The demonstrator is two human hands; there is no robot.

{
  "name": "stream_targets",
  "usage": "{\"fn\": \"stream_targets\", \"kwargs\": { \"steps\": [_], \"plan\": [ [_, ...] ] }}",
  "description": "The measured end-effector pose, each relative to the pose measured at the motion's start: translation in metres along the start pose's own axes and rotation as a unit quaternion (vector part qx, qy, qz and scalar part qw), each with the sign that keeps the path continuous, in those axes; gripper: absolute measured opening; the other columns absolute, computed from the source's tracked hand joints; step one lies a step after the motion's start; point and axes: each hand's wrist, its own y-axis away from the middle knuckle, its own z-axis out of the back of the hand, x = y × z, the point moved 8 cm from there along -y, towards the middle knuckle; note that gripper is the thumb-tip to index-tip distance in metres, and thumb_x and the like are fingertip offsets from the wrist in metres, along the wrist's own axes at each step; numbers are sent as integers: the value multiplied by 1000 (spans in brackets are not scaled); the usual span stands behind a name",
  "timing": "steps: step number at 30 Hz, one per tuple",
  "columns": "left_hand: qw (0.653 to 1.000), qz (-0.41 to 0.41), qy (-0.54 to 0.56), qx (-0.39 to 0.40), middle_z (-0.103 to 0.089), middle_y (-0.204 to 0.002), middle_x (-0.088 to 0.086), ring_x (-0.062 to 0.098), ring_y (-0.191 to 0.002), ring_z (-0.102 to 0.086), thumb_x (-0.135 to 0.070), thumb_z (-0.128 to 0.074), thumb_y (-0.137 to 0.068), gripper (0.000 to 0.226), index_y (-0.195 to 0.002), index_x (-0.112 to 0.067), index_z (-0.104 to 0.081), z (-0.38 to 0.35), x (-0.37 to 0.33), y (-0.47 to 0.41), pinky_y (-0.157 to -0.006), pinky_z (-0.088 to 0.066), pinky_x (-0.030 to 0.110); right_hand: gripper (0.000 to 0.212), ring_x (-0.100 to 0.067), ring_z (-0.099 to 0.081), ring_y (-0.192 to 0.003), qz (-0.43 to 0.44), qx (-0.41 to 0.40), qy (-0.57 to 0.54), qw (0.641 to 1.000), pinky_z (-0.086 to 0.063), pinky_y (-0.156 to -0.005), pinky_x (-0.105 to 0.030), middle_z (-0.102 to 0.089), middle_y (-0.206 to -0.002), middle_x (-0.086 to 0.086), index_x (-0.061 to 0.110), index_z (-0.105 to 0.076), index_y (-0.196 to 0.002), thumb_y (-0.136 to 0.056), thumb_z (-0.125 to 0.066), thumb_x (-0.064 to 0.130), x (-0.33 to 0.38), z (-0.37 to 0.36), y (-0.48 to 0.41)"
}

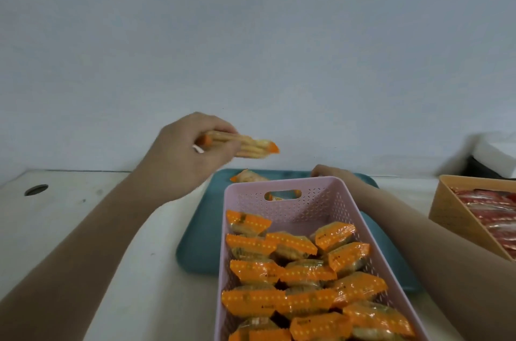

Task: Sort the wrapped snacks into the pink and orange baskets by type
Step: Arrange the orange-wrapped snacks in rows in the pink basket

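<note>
Right hand [328,172]: mostly hidden behind pink basket [282,187] rim, at 12 o'clock of it. Orange basket [446,209]: cut by right edge. Held snack [251,146]: motion-blurred.

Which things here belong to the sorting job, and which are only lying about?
Job: left hand holding orange-wrapped snacks; right hand; pink basket; orange basket; teal tray.
Lying about: white box; table hole.

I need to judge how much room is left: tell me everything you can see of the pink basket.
The pink basket is a long rectangular tub of perforated plastic with a handle slot in its far wall. It sits upright on a teal tray, holding many orange-wrapped snacks; its far end is bare. The right hand reaches just behind its far rim.
</note>
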Motion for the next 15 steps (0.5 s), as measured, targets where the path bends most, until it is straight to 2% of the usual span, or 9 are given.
{"fn": "stream_targets", "kwargs": {
  "steps": [2,5,8,10,12,14,15],
  "plan": [
    [994,-16,-24,106,-66,-88,-16,2,-80,-60,-48,-69,-78,21,-94,-36,-67,-26,-29,1,-66,-44,9,26,-21,-58,-91,-8,-78,-53,996,-45,-78,-30,-67,-104,-5,15,-61,-106,-86,-68,31,1,26,13],
    [963,-52,-165,205,-61,-80,-12,5,-71,-58,-59,-67,-77,29,-89,-34,-59,-70,-44,7,-61,-47,22,50,-18,-62,-90,-20,-201,-179,963,-43,-74,-27,-69,-97,-1,12,-70,-104,-76,-70,54,10,78,40],
    [921,-83,-225,306,-60,-73,-7,9,-67,-56,-66,-60,-79,39,-79,-27,-58,-106,-35,19,-62,-47,31,33,-12,-57,-73,19,-294,-189,937,-41,-60,-21,-66,-84,0,18,-67,-94,-75,-75,45,38,127,72],
    [899,-79,-184,390,-64,-80,-5,11,-74,-60,-69,-44,-86,45,-86,-28,-63,-120,-26,31,-70,-51,35,26,-9,-53,-66,60,-282,-184,940,-41,-57,-21,-64,-78,1,20,-67,-87,-74,-77,40,67,144,89],
    [887,-51,-122,443,-67,-98,-8,8,-89,-63,-68,-37,-90,47,-107,-32,-62,-123,-25,40,-82,-52,34,23,-5,-53,-66,90,-215,-154,960,-42,-57,-18,-64,-78,7,22,-69,-85,-74,-78,40,93,143,98],
    [899,-18,-100,426,-68,-109,-10,3,-97,-62,-59,-48,-92,43,-122,-30,-58,-118,-21,39,-87,-51,25,23,-2,-59,-72,100,-114,-105,983,-45,-62,-17,-67,-82,11,25,-71,-90,-75,-77,41,107,127,98],
    [909,-18,-106,403,-69,-106,-10,2,-94,-63,-54,-52,-92,40,-120,-27,-62,-114,-20,38,-86,-50,24,24,-3,-63,-74,102,-64,-75,990,-49,-66,-19,-69,-85,11,26,-71,-94,-77,-76,42,110,117,99]
  ]
}}
